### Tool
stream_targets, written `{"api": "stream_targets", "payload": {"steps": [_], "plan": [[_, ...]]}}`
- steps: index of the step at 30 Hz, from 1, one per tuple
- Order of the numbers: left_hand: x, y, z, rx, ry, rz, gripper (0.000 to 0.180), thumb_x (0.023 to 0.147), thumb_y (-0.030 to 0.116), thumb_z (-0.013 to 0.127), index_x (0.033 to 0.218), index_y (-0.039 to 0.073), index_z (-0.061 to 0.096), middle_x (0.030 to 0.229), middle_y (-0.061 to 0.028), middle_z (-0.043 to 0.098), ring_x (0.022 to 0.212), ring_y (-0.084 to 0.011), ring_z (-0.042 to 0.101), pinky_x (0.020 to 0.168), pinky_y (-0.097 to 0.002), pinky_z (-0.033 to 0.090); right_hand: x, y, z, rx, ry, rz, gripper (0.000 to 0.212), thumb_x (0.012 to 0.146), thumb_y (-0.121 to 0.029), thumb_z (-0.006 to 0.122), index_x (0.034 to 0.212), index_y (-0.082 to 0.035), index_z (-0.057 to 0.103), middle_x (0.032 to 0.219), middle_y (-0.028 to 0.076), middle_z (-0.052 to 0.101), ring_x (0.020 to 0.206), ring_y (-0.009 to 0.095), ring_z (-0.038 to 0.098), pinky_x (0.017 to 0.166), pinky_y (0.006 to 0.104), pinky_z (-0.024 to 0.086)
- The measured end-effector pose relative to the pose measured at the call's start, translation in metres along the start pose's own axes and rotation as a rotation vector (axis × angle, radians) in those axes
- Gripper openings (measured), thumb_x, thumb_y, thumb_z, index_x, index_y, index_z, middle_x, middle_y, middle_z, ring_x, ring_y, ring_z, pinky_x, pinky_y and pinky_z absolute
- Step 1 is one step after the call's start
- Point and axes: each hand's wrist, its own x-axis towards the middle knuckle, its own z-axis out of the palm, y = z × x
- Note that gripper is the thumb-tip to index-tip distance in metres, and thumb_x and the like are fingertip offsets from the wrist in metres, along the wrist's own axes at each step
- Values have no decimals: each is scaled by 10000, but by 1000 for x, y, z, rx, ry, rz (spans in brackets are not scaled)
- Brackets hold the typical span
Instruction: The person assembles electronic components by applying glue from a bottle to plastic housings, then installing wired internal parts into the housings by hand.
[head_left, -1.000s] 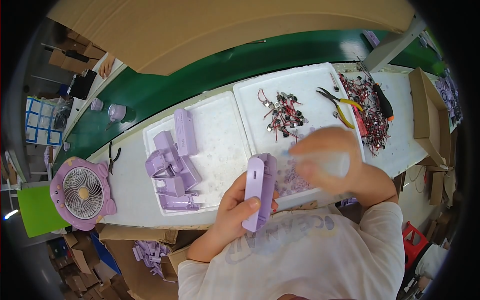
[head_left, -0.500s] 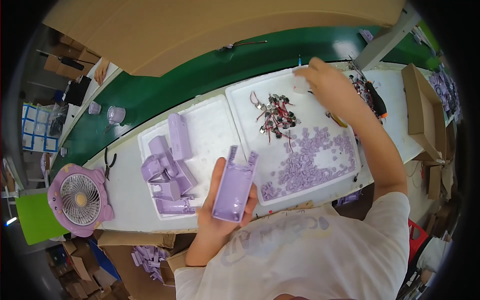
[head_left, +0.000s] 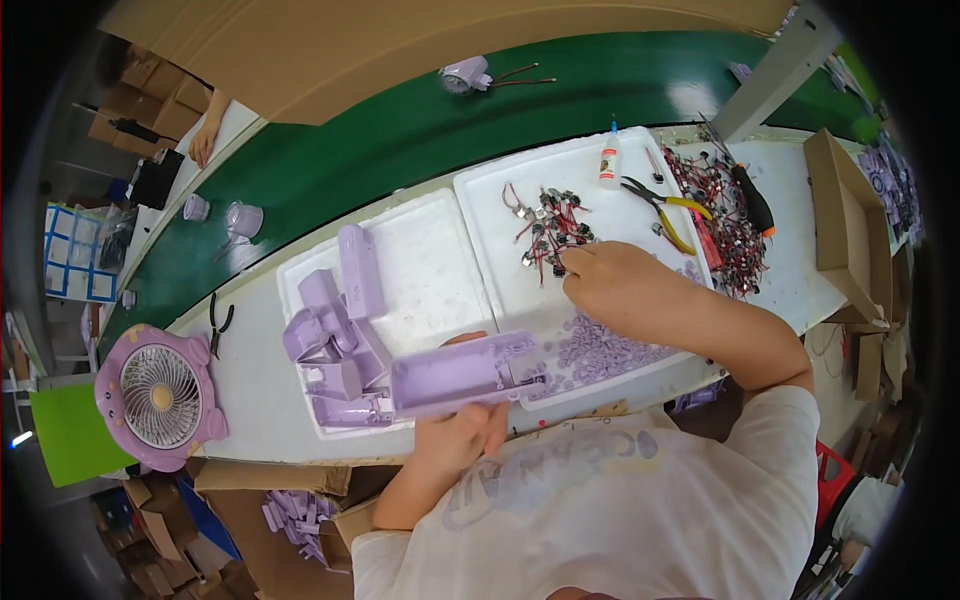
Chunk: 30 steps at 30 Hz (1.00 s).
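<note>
My left hand [head_left: 462,432] grips a long, hollow lilac plastic housing half [head_left: 450,375] from below, its open side showing and its notched end toward the right. Over the right foam tray [head_left: 480,205], my right hand [head_left: 625,290] has its fingers drawn together at the edge of a pile of small wired parts [head_left: 545,225] with red and black leads. Whatever is between those fingertips is hidden. Many tiny lilac plastic pieces [head_left: 600,350] lie beneath and beside that hand. Several lilac housings [head_left: 360,275] rest in the left foam tray [head_left: 425,225].
A small glue bottle [head_left: 610,160] and yellow-handled pliers [head_left: 672,215] sit in the right tray's far part. Beyond it are more wired parts [head_left: 735,250] and a screwdriver [head_left: 753,200]. A pink fan [head_left: 160,398] stands left. Behind runs a green conveyor belt [head_left: 380,150]; another person's hand [head_left: 205,140] is across it.
My right hand has come from the glue bottle back to the wired parts. My left hand has turned the housing from upright to lengthwise. Lilac parts on the belt have shifted rightward.
</note>
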Motion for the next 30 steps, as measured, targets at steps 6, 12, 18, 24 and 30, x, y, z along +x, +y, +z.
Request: {"api": "stream_targets", "payload": {"steps": [6, 12, 18, 24, 30], "plan": [[6, -6, 6, -11, 135, -68, 719, 727, 363, 722, 1276, 81, 353, 972, -19, 520, 803, -129, 521, 668, -280, 456, 0, 5, 4, -17, 26, -117, 71, 627, -65, 563, 627, -12, 516, 749, 110, 508, 721, 255, 554, 626, 352, 468], [9, -15, 0, -3, 117, 5, 509, 813, 163, 632, 1242, 9, 406, 1181, -69, 492, 1097, -190, 461, 940, -365, 360, 5, 15, 9, 2, 11, -45, 83, 626, -84, 569, 667, -27, 525, 751, 103, 504, 696, 250, 546, 628, 354, 462], [6, -15, 0, -33, 150, 28, 481, 815, 99, 604, 1244, 7, 408, 1237, -77, 466, 1156, -197, 430, 1000, -383, 312, 0, 8, 5, -46, -6, -10, 65, 683, -84, 577, 680, -39, 529, 733, 95, 495, 700, 258, 552, 618, 352, 462], [8, -16, 3, 58, 142, 21, 506, 798, 118, 634, 1236, -7, 415, 1235, -84, 469, 1133, -190, 453, 972, -357, 349, 7, 11, 10, 42, 58, 67, 75, 711, -76, 594, 686, -25, 545, 717, 107, 506, 664, 268, 556, 582, 357, 456], [3, -13, 3, 294, 215, 34, 499, 768, 122, 671, 1188, -16, 441, 1156, -78, 484, 1062, -155, 473, 890, -303, 408, 4, -25, -13, 475, 398, -200, 165, 666, -74, 701, 785, -42, 591, 738, 73, 532, 627, 242, 536, 527, 341, 425]]}}
